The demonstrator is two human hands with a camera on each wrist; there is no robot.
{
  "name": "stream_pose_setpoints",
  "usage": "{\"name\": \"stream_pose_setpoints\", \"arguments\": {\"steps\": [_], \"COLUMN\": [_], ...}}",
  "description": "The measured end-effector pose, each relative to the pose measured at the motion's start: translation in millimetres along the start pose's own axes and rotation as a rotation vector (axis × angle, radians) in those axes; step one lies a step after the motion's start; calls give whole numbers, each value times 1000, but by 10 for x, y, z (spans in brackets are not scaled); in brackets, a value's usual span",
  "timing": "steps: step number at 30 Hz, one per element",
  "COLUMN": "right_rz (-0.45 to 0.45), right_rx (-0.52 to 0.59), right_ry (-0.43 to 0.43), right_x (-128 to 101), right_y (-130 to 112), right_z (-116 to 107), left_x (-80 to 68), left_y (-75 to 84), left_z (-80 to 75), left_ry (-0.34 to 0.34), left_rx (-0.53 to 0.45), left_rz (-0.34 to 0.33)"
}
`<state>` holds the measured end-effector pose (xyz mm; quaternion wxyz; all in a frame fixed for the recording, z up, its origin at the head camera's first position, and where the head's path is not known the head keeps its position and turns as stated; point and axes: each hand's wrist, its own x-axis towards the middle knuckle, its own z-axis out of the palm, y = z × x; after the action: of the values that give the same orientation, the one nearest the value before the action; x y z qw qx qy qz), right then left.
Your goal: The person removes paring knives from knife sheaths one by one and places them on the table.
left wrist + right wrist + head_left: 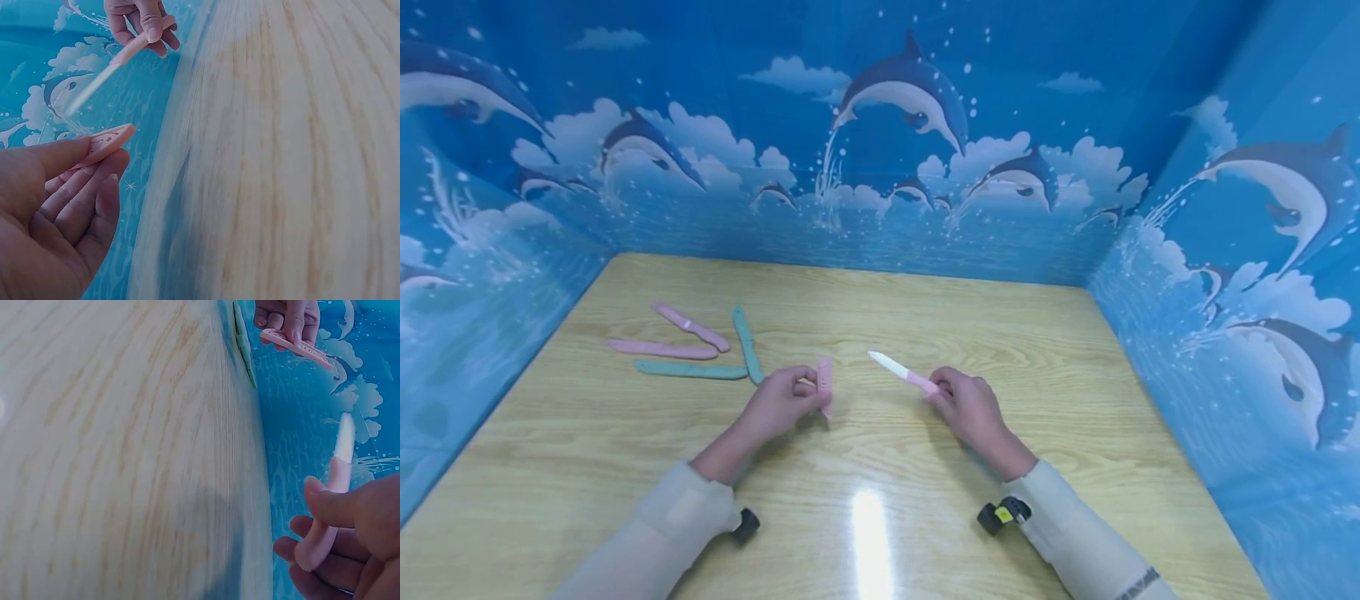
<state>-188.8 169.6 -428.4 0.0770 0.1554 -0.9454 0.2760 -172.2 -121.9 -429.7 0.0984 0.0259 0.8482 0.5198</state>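
Head view: I see L hand (785,402) pinching pink sheath (825,385) just L of ctr, R hand (972,406) gripping bare-bladed knife (912,377) just R. L wrist view: sheath mid-left, knife upper L. R wrist view: knife lower R, sheath upper R.

White-bladed, pink-handled knife (907,376), pink sheath (824,377) apart

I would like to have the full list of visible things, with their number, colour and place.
Knife: 1, pink handle, white blade, in the right hand
Flat piece: 1, pink, in the left hand
Slim pink pieces: 2, pink, table's left
Slim green pieces: 2, green, beside them
Table: 1, pale wood-coloured, below
Dolphin backdrop: blue and white, behind and at the sides
Hands: 2, bare, mid-table
Sleeves: 2, pale, forearms
Wrist devices: 2, mostly black, cuffs
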Motion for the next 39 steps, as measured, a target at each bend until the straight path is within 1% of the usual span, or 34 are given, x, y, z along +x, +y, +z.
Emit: {"name": "stream_pose_setpoints", "arguments": {"steps": [6, 10, 14, 19, 26, 33, 36, 39], "right_rz": [13, 30, 98, 194, 266, 274, 265, 251], "right_rx": [67, 171, 281, 385, 507, 542, 552, 568], "right_ry": [-6, -32, -66, -97, -142, -147, -142, -139], "right_x": [-12, -15, -6, 5, 7, 3, -5, -14], "right_y": [-11, -22, -35, -39, -10, -18, -22, -23], "right_z": [6, 6, -5, -16, 2, 7, 7, 5], "left_x": [-2, -5, -7, -4, 5, 6, 15, 24], "left_y": [21, 47, 70, 74, 64, 99, 103, 109], "left_z": [9, 13, 13, 15, 34, 50, 60, 78], "left_ry": [4, 4, 4, 1, -3, -5, -14, -27], "left_rx": [23, 20, 22, 30, 40, 25, 8, -15], "left_rz": [-16, -20, -22, -23, -19, -36, -31, -11]}}
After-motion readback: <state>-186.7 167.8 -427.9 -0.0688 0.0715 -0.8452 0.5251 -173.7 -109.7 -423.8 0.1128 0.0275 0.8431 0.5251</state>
